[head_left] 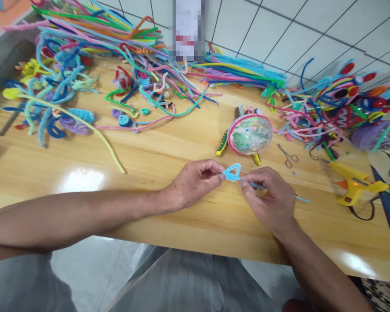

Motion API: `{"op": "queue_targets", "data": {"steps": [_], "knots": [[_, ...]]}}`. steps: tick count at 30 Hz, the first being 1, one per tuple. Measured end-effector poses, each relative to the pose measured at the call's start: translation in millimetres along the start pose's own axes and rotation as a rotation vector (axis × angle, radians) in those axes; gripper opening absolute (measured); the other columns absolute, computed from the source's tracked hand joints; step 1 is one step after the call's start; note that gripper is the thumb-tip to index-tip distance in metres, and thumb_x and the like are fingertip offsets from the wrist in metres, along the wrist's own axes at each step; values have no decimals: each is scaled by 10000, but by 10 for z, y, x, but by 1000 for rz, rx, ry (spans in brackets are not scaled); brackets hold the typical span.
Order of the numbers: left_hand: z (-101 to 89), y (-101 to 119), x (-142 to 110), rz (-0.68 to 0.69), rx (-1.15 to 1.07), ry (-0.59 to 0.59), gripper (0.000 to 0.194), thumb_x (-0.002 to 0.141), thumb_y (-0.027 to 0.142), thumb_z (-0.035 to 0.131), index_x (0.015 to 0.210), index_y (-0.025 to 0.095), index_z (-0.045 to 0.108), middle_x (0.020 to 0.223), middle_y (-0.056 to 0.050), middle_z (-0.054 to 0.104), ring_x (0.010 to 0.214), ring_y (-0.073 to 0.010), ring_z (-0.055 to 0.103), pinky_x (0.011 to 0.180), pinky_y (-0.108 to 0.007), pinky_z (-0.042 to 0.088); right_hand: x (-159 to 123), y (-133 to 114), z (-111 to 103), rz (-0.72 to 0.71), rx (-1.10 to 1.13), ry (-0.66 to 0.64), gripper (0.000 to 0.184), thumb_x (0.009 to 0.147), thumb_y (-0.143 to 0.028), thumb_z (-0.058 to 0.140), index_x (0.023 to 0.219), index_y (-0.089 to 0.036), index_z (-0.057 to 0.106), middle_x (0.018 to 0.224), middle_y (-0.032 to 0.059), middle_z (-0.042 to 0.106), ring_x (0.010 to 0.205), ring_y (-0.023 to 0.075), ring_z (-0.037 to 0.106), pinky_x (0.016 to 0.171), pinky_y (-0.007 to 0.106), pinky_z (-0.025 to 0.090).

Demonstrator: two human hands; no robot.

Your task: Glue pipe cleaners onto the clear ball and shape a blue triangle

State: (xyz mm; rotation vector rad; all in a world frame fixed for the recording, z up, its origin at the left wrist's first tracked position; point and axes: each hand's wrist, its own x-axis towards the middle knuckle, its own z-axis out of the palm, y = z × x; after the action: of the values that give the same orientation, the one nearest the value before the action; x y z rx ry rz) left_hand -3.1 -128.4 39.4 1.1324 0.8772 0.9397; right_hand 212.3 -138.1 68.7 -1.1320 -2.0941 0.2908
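Between my two hands is a light blue pipe cleaner [233, 172], bent into a small triangular loop with strands side by side along its lower edge. My left hand [195, 182] pinches the loop's left corner between thumb and fingertips. With thumb and index finger, my right hand [269, 195] grips the right corner, and a straight tail of the pipe cleaner runs under its fingers. Just beyond the hands lies a clear plastic dome [251, 134] with a pink rim, resting over pliers with green and yellow handles [222, 144].
Small scissors [287, 157] and a yellow glue gun [352, 184] lie to the right. Bundles of coloured pipe cleaners [240, 73] line the tiled wall. Twisted pipe-cleaner pieces [61, 86] heap up at the left, and more finished shapes [339, 93] at the right. A yellow stem [94, 130] points toward me.
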Motion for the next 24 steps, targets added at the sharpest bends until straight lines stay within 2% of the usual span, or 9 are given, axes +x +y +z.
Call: {"op": "queue_targets", "data": {"steps": [8, 20, 24], "knots": [[1, -12, -7, 0, 4, 1, 163, 881, 305, 737, 895, 143, 745, 841, -19, 717, 786, -124, 619, 775, -254, 505, -30, 11, -23, 63, -31, -48, 102, 953, -143, 653, 929, -240, 673, 797, -15, 699, 656, 141, 647, 618, 281, 530], [1, -18, -7, 21, 1, 5, 153, 880, 297, 740, 897, 145, 745, 835, -19, 731, 774, -123, 635, 775, -252, 516, -12, 16, 7, -33, -54, -19, 149, 900, -99, 686, 944, -241, 675, 831, 9, 724, 676, 160, 676, 564, 286, 524], [0, -15, -7, 34, 20, 5, 157, 885, 301, 741, 901, 146, 749, 840, -24, 739, 779, -126, 644, 787, -258, 525, -31, 38, -1, -113, -119, -10, 168, 907, -85, 682, 966, -242, 680, 854, 25, 743, 713, 175, 703, 584, 291, 546]]}}
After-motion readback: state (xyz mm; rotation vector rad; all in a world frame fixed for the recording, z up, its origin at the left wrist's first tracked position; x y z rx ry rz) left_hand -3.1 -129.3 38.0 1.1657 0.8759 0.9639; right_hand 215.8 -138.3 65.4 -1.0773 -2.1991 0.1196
